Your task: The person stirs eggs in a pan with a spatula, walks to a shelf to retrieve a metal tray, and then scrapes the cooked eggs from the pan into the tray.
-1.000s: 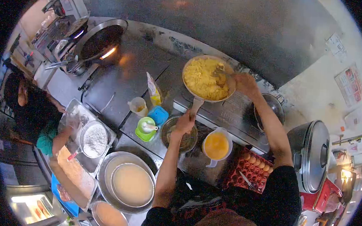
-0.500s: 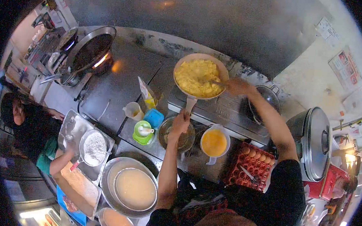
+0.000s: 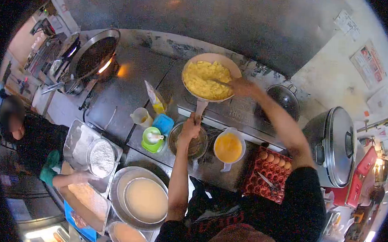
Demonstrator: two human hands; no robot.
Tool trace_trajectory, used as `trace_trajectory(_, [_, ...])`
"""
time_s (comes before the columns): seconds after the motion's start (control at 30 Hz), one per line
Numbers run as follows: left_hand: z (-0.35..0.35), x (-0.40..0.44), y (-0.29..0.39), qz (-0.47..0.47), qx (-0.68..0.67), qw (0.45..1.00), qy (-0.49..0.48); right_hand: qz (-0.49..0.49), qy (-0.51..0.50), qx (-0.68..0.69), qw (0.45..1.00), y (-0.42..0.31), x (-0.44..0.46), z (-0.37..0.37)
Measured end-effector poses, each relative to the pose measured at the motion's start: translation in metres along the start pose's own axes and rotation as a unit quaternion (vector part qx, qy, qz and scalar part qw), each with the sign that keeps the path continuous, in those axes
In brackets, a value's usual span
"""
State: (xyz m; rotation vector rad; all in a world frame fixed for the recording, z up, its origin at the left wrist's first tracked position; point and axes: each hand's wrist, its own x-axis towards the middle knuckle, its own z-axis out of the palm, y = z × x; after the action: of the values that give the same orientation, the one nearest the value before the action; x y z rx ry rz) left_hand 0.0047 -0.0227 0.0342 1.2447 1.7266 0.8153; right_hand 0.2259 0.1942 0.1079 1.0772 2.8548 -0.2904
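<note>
We had a broad dark-grey steel counter (image 3: 137,70) ahead of us, with a tall silver metal lidded pot (image 3: 336,148) well off to the right. A big round black wok (image 3: 96,52) sat far left above a bright orange flame (image 3: 105,64); burn risk, we judged, if anyone reached across. Main item: a pale round frying pan (image 3: 225,61) towards the back, centre, full of a lumpy yellow egg-like mass (image 3: 207,80). We couldn't tell whether it rested or was lifted. Nearer us, a red moulded egg tray (image 3: 253,183) lay to the right, then a translucent white plastic jug (image 3: 227,167) of orange-yellow liquid, then a shallow round metal bowl (image 3: 174,139) partly under our left forearm. Jug and bowl were close enough to get knocked if the pan swung or dropped. Our left hand (image 3: 190,128) had its fingers wrapped round the pan's straight pale handle (image 3: 201,107); a slip there could let the pan roll and spill. Our right hand (image 3: 244,87) had its fingers closed on a thin grey metal utensil (image 3: 219,82), tip in the mass; too hard a stroke could shove lumps over the rim. Smallest: brown eggs (image 3: 275,160) in the tray, crackable if our right elbow dropped.
</note>
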Motion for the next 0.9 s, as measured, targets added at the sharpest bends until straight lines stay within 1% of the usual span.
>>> trace_trajectory(0.07, [0.005, 0.004, -0.009, -0.015, -0.029, 0.999, 0.005, -0.085, 0.015, -0.039, 0.996, -0.009, -0.018, -0.043])
trace_trajectory(0.1, [0.006, 0.005, -0.008, -0.021, -0.030, 0.999, 0.008, -0.078, -0.044, -0.048, 0.995, -0.032, -0.036, -0.088])
trace_trajectory(0.13, [0.007, 0.004, -0.005, -0.028, -0.032, 0.999, 0.010, -0.071, -0.105, -0.056, 0.990, -0.047, -0.048, -0.109])
trace_trajectory(0.17, [0.006, 0.004, -0.005, -0.035, -0.031, 0.999, 0.012, -0.084, -0.096, -0.046, 0.991, -0.049, -0.049, -0.098])
trace_trajectory(0.23, [0.018, 0.021, -0.030, -0.045, -0.076, 0.996, -0.002, -0.108, -0.076, -0.026, 0.991, -0.043, -0.046, -0.059])
trace_trajectory(0.27, [0.023, 0.025, -0.040, -0.052, -0.098, 0.994, -0.010, -0.057, -0.080, -0.031, 0.995, -0.047, -0.043, -0.037])
trace_trajectory(0.33, [0.023, 0.024, -0.044, 0.000, -0.071, 0.997, 0.001, 0.041, -0.086, -0.041, 0.995, -0.061, -0.023, 0.014])
trace_trajectory(0.37, [0.022, 0.023, -0.045, 0.027, -0.056, 0.998, 0.007, -0.044, -0.122, -0.127, 0.983, -0.054, -0.002, 0.041])
trace_trajectory(0.43, [0.029, 0.026, -0.063, 0.163, 0.003, 0.985, 0.058, -0.058, -0.080, -0.125, 0.987, -0.043, 0.036, 0.093])
trace_trajectory(0.47, [0.031, 0.028, -0.065, 0.192, 0.018, 0.979, 0.062, 0.013, -0.002, -0.039, 0.999, -0.045, 0.053, 0.114])
trace_trajectory(0.5, [0.034, 0.029, -0.067, 0.220, 0.034, 0.973, 0.067, 0.053, 0.033, 0.053, 0.997, -0.053, 0.050, 0.107])
trace_trajectory(0.53, [0.031, 0.029, -0.068, 0.204, 0.037, 0.977, 0.053, 0.086, 0.074, 0.146, 0.983, -0.062, 0.047, 0.098])
trace_trajectory(0.57, [0.027, 0.027, -0.059, 0.163, 0.031, 0.985, 0.046, 0.085, 0.072, 0.242, 0.964, -0.089, 0.025, 0.046])
trace_trajectory(0.6, [0.022, 0.024, -0.049, 0.121, 0.025, 0.992, 0.039, 0.127, 0.043, 0.322, 0.937, -0.086, 0.023, 0.039])
trace_trajectory(0.63, [0.012, 0.008, -0.018, 0.052, 0.008, 0.998, 0.035, 0.174, 0.020, 0.396, 0.901, -0.083, 0.021, 0.034])
trace_trajectory(0.67, [0.006, 0.000, 0.001, -0.018, -0.010, 0.999, 0.031, 0.263, -0.026, 0.450, 0.853, -0.043, 0.036, 0.065])
trace_trajectory(0.73, [0.013, 0.011, -0.021, 0.036, 0.007, 0.999, 0.037, 0.270, 0.000, 0.601, 0.752, -0.029, 0.010, 0.063])
trace_trajectory(0.77, [0.013, 0.017, -0.028, 0.064, 0.016, 0.997, 0.042, 0.182, 0.073, 0.691, 0.696, -0.041, -0.016, 0.041])
trace_trajectory(0.83, [0.006, 0.009, -0.017, 0.018, -0.029, 0.999, 0.001, 0.269, 0.032, 0.638, 0.721, 0.013, -0.006, 0.064])
trace_trajectory(0.87, [0.004, 0.007, -0.013, -0.005, -0.052, 0.998, -0.019, 0.274, 0.027, 0.600, 0.751, 0.023, -0.010, 0.058])
trace_trajectory(0.9, [0.005, 0.009, -0.015, 0.006, -0.032, 0.999, -0.007, 0.277, 0.021, 0.562, 0.779, 0.028, -0.012, 0.047])
